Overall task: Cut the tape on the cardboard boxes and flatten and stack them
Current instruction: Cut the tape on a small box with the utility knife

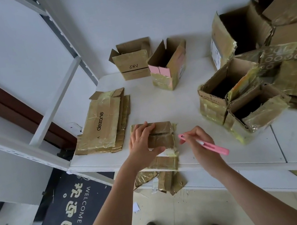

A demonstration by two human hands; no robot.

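Boxes brown under yellowish glossy tape: near box (160,136); flattened stack (102,124), black "dezone" lettering. Cutter (204,144) pink. Table (161,102) white. Doormat (63,216) black, cream lettering.

1 head view, looking steeply down, close over table (192,104)
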